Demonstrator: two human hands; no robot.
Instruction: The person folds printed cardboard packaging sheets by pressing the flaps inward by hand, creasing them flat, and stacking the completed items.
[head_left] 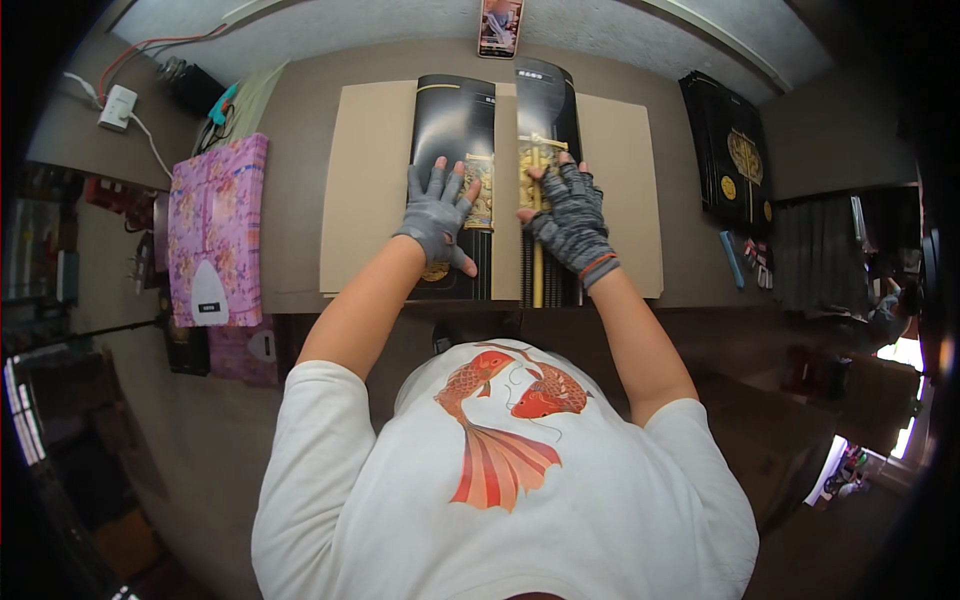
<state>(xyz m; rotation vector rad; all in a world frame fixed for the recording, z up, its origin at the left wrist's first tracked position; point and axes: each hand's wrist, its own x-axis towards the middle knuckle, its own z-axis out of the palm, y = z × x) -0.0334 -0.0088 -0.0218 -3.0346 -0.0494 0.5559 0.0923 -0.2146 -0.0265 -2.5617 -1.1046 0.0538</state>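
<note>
Two glossy black printed sheets with gold designs, a left one and a right one, lie side by side over a large brown board. A strip of the board shows between them. My left hand, in a light grey fingerless glove, rests on the left sheet with its fingers spread. On the right sheet lies my right hand, in a dark grey fingerless glove, fingers apart and thumb by the sheet's inner edge. The right sheet's far end looks slightly curved. Neither hand grips anything visibly.
A pink-purple floral case stands at the table's left. Above it are a white power socket with cords. Black gold-printed folders lie at the right, near a blue strip-shaped item. A phone stands at the far edge.
</note>
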